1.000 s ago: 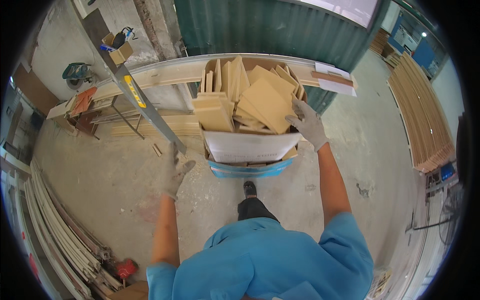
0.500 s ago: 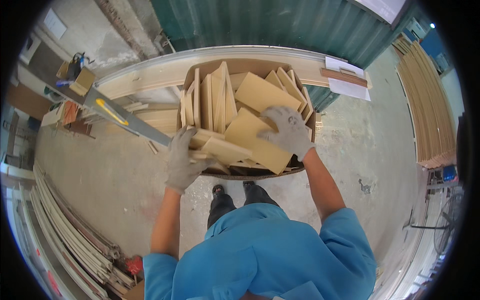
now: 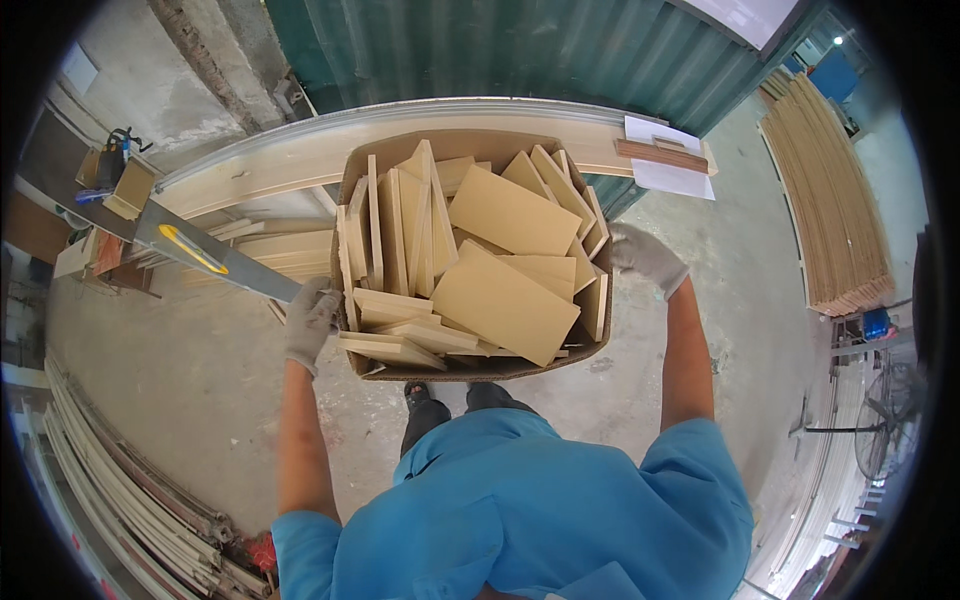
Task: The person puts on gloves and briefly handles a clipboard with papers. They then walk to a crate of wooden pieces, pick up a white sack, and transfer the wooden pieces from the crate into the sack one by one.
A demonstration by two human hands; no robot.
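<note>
A brown cardboard box, packed with tan boards, is positioned between the gloved hands of a person in a blue shirt. Inside, several boards stand on edge at 10 o'clock, while two broad pieces lie tilted across the middle and smaller ones are heaped at 7 o'clock.

The left hand is at the box's 8 o'clock, its fingers bent at the outer wall; whether they grip it cannot be told. From that hand, the box lies at 2 o'clock. The right hand is at the box's 3 o'clock, fingers reaching to the outer wall, with their tips too indistinct to tell whether they press or pinch. From there, the box lies at 9 o'clock.

Around the box, a pale ledge runs behind at 12 o'clock, before a green corrugated wall. White paper lies at 2 o'clock beneath brown strips. A yellow tool rests on a grey beam at 9 o'clock. Well apart, a panel stack leans at 3 o'clock and long pale strips lie at 8 o'clock.
</note>
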